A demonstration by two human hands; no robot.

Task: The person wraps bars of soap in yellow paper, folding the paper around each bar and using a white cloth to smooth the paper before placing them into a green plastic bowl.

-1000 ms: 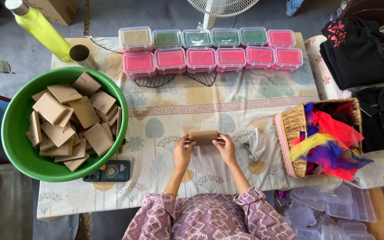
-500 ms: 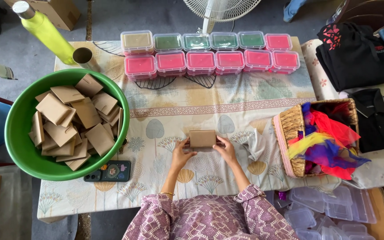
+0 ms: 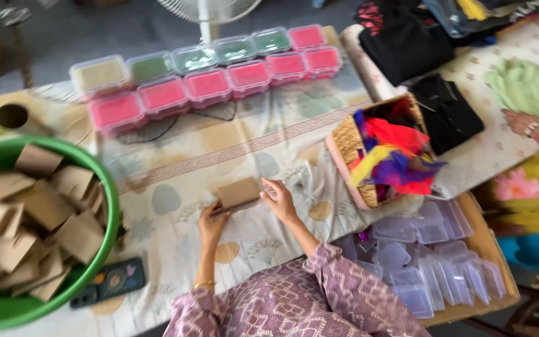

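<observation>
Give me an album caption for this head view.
Both hands, left hand and right hand, hold a brown cardboard piece on the table.

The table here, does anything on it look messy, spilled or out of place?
Nothing looks spilled or broken. The cloth is rumpled beside the basket of coloured feathers, and the brown pieces in the green tub lie jumbled. Both hands hold a flat brown box.

A small brown cardboard box (image 3: 237,193), plain and unprinted, sits low over the cloth-covered counter (image 3: 219,150), pressed between two bare hands. The left hand (image 3: 212,221) meets its near left edge, fingers curled against the side; the right hand (image 3: 280,198) touches its right end, fingers spread along it. The box lies roughly flat, tilted slightly up to the right, its broad top face turned toward the camera.
</observation>
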